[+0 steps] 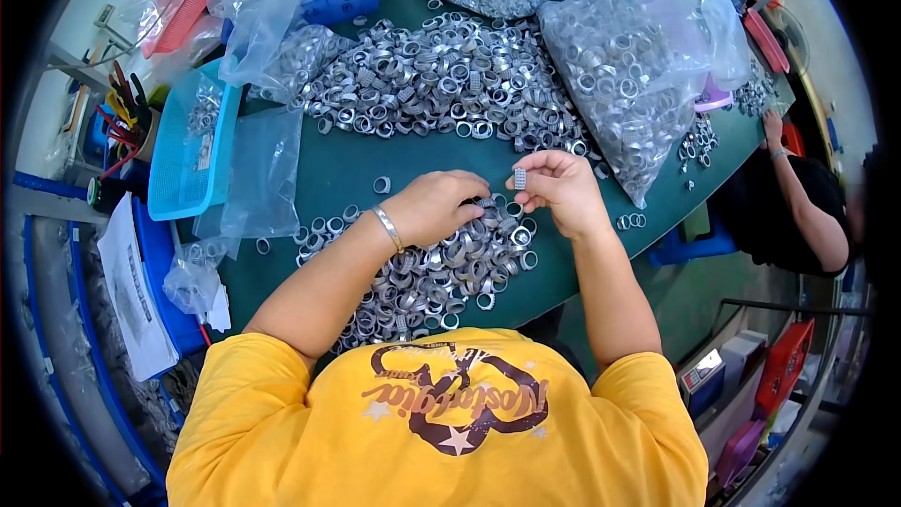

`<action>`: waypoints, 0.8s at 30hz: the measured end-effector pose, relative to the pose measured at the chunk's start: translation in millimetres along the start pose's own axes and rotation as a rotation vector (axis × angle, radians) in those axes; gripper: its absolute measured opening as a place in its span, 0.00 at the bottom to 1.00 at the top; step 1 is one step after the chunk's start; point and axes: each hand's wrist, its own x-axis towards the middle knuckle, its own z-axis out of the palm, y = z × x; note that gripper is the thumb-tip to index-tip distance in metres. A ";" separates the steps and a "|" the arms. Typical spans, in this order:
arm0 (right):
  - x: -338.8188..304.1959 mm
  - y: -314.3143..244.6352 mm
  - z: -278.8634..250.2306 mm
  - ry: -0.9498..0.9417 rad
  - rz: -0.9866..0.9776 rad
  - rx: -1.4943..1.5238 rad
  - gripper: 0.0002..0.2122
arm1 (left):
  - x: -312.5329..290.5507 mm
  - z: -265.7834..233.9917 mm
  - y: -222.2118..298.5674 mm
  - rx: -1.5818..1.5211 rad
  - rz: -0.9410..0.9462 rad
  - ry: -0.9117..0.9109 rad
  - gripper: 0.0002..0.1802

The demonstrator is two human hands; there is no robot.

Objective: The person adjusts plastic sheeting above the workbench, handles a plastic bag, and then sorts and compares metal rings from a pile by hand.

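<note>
Between the thumb and fingers of my right hand [563, 190] is a silver-grey ring [519, 178] with a studded band, raised above the table. My left hand [435, 208], with a bracelet on its wrist, is curled at the edge of a near pile of metal rings [422, 277]. Its thumb and fingertips close on a ring among the others, partly covered by the fingers. Beyond both hands spreads a larger heap of rings [432, 80]. One loose ring [382, 185] lies left of my left hand.
A bulging clear bag of rings [619, 66] stands at the right. On the left are a turquoise basket [225, 145] and a flat plastic bag [263, 169]. A blue bin [343, 2] sits at the back left. Another person's arm [807, 192] rests at the table's right edge.
</note>
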 end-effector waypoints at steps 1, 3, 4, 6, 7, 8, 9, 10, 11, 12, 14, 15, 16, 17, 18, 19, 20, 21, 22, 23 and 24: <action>-0.7 -0.2 -0.1 -0.013 0.005 0.021 0.06 | 0.0 -0.1 0.3 -0.004 0.000 -0.001 0.13; -2.9 -2.5 0.2 -0.015 0.017 0.031 0.05 | -0.2 -0.2 -0.1 -0.009 -0.001 -0.002 0.13; -4.2 -2.7 0.4 -0.016 0.028 0.041 0.05 | -0.5 -0.1 -0.7 -0.005 0.006 -0.002 0.13; -6.8 0.7 3.9 -0.007 -0.052 0.008 0.04 | -1.1 0.2 -0.1 -0.003 0.014 -0.003 0.13; -8.3 3.0 7.5 0.000 -0.135 -0.025 0.04 | -1.5 -0.5 1.3 0.003 0.013 0.017 0.14; -12.8 6.6 13.6 0.012 -0.217 -0.070 0.05 | -2.0 -0.7 2.0 0.010 0.012 0.037 0.14; -14.6 10.0 16.7 -0.004 -0.435 -0.309 0.06 | -2.6 0.6 0.6 0.009 0.010 0.039 0.14; -15.8 12.6 19.2 -0.025 -0.654 -0.550 0.07 | -2.6 3.0 -1.8 -0.003 0.005 0.056 0.15; -20.0 14.4 24.6 -0.053 -0.634 -0.515 0.07 | -2.5 4.0 -3.5 -0.015 -0.001 0.074 0.15; -22.5 15.8 26.8 -0.064 -0.586 -0.457 0.07 | -1.7 3.8 -4.5 -0.017 -0.004 0.082 0.15; -13.0 19.6 24.5 0.007 -0.735 -0.507 0.07 | -1.8 3.2 -4.5 -0.010 0.034 0.048 0.15; -8.9 18.6 23.7 0.090 -0.724 -0.582 0.07 | -2.2 4.1 -4.9 -0.009 0.029 0.054 0.15; -2.6 14.5 25.5 0.171 -0.714 -0.655 0.07 | -3.0 4.1 -6.9 -0.013 0.038 0.052 0.15; 9.2 16.2 22.4 0.217 -0.848 -0.797 0.08 | -1.9 4.7 -6.8 -0.018 0.058 0.044 0.15; 18.5 16.8 21.9 0.220 -0.851 -0.799 0.08 | -2.2 4.3 -6.4 -0.016 0.063 0.045 0.15; 27.3 15.6 23.2 0.244 -0.946 -0.991 0.08 | -2.1 4.2 -6.2 -0.016 0.063 0.048 0.15; 35.7 15.7 24.7 0.265 -1.040 -1.182 0.08 | -2.2 4.6 -5.6 -0.014 0.060 0.053 0.14; 43.4 18.7 25.8 0.276 -1.060 -1.247 0.08 | -1.9 6.3 -5.5 -0.012 0.063 0.057 0.14; 47.0 19.0 26.4 0.273 -1.069 -1.246 0.08 | -2.4 6.8 -6.9 -0.028 0.053 0.051 0.15; 50.0 18.7 26.9 0.269 -1.043 -1.307 0.08 | -3.1 6.8 -7.4 -0.044 0.044 0.044 0.15; 52.6 18.7 26.9 0.266 -1.015 -1.367 0.09 | -3.3 7.2 -6.5 -0.041 0.044 0.050 0.15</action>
